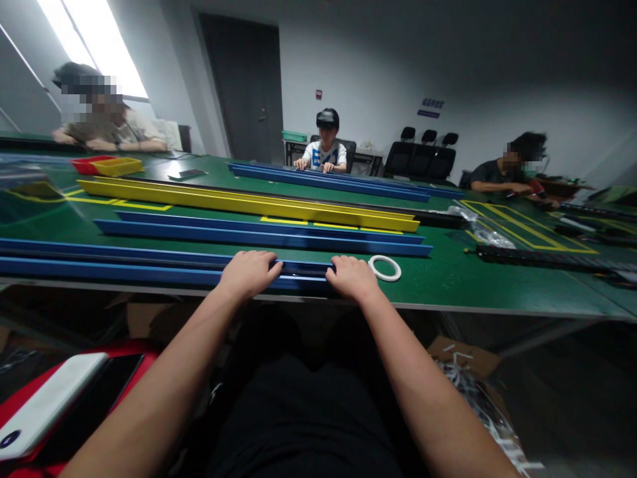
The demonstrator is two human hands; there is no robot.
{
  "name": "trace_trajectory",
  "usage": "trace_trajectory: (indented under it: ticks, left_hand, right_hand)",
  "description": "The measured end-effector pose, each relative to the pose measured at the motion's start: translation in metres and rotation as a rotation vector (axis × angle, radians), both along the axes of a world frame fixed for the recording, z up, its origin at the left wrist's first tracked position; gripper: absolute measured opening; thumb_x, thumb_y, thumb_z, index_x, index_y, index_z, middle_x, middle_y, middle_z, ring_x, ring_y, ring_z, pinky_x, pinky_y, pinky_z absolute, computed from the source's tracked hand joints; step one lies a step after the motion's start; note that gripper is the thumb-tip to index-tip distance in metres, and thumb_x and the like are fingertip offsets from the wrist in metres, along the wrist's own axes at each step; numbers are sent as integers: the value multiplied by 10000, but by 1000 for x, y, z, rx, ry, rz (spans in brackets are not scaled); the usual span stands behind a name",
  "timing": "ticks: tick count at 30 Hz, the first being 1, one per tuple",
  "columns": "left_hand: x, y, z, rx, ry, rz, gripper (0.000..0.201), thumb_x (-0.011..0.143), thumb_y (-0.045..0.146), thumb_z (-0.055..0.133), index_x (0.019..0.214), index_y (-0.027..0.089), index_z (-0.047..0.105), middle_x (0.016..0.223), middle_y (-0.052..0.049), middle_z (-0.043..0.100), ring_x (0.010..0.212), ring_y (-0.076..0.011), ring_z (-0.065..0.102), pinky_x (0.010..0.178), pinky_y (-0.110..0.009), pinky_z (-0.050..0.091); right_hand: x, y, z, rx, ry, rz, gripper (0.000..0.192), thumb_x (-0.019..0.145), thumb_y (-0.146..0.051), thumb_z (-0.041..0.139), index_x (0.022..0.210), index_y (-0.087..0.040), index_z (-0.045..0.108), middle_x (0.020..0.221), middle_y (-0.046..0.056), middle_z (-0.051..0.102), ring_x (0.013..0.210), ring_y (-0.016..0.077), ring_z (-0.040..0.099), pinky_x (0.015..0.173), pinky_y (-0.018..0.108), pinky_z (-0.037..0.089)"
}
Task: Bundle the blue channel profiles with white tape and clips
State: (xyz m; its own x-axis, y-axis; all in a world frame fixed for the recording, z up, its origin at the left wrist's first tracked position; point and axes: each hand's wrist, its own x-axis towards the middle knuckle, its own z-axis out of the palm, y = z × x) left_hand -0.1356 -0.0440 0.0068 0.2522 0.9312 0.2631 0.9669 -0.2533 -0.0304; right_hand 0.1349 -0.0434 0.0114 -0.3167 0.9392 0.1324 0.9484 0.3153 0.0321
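Along the near table edge lies a long blue channel-shaped rail (139,270), running out of view at the left. My left hand (250,273) is closed over it, fingers curled over the far side and thumb pointing right. Nearer the rail's right end, my right hand (352,275) grips it the same way, its thumb turned towards the left hand. A narrow white tape roll (385,278) lies flat just beyond my right hand. Behind the held rail is a second blue rail (259,237), and past it a long yellow rail (249,202).
More blue rails (323,180) lie across the green table (478,289). Red and yellow trays (127,166) sit at the far left, crumpled plastic (490,236) at the right. Three co-workers sit around. Phones (60,392) rest on something red below left; a box of scraps (478,392) stands below right.
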Motion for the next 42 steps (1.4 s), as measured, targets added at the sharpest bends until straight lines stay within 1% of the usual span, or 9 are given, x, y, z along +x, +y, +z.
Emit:
trace_trajectory:
  ticks: [2,5,7,12,17,26,33,38,42]
  left_hand:
    - [3,-3,-2,44,-12,31,523,895,544,300,990,229,707,977,-100,734,904,-274,650,771,-367,409]
    - [6,-8,-5,129,-12,88,513,902,505,291,922,219,716,912,-105,731,861,-276,650,718,-365,414]
    - [7,-11,-6,186,-2,104,503,906,479,289,884,211,714,871,-105,725,836,-279,651,686,-365,414]
    - [8,-11,-9,251,-9,103,459,893,439,326,902,205,720,860,-110,726,824,-281,656,676,-367,422]
    - [7,-9,-13,265,-22,97,447,887,429,338,957,209,721,895,-108,732,833,-282,660,679,-371,425]
    - [7,-12,-11,235,-28,109,453,879,423,329,980,212,717,934,-106,732,871,-282,656,712,-381,437]
    - [9,-13,-9,210,-26,128,456,888,426,319,976,216,714,934,-108,729,877,-283,654,703,-374,429]
    - [9,-12,-9,215,-19,132,462,891,428,314,971,214,716,920,-108,727,870,-285,653,695,-374,433]
    - [9,-12,-10,225,-20,141,460,891,422,313,967,217,718,905,-105,728,866,-284,652,695,-374,439]
  right_hand:
    - [0,0,0,4,3,7,514,954,-525,243,1173,-193,570,1175,124,626,1069,266,565,885,403,397]
    - [0,-1,1,-1,0,21,642,936,-639,173,1109,-188,596,1131,131,645,1051,273,579,880,407,404]
    - [-1,-2,0,4,-1,24,686,924,-670,153,1072,-179,609,1100,136,655,1036,277,586,875,408,408]
    - [-2,-2,-3,55,5,0,609,951,-593,196,1029,-167,624,1068,132,666,994,262,602,857,380,413]
    - [-3,-2,-3,52,13,-21,530,961,-517,237,1020,-175,638,1069,117,672,985,249,606,855,368,411]
    - [-5,-7,1,58,15,-56,506,960,-487,261,1004,-178,659,1047,119,680,987,248,611,862,361,414]
    - [-4,-7,0,51,17,-33,518,963,-488,247,1030,-173,652,1054,132,678,997,263,612,876,389,408]
    - [-3,-7,0,85,20,-22,519,960,-494,248,1006,-173,653,1040,123,687,972,258,623,849,381,421]
    - [-4,-5,1,75,10,-28,523,960,-480,253,994,-165,670,1029,133,693,967,252,630,853,371,423]
